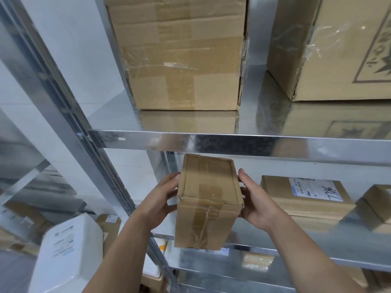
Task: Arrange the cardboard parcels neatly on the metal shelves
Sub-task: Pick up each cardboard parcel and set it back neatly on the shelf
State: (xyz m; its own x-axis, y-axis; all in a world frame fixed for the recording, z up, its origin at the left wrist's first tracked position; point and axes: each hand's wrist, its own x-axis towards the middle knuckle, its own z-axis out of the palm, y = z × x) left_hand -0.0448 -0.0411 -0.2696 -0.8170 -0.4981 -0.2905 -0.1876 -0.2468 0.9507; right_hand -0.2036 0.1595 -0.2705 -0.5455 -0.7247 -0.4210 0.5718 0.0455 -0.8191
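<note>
At frame centre, taped parcel [208,199] gripped between left hand [167,195] and right hand [256,201], over middle shelf [306,252] front edge. Bare shelf room seen rightwards, before labelled parcel [306,193].

printed box [338,60]: cropped at right | shipping label [315,189]: print unreadable

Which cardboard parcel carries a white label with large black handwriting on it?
The flat parcel on the lower shelf, just right of the held parcel. Its label bears black handwriting; no other parcel shows such writing.
</note>
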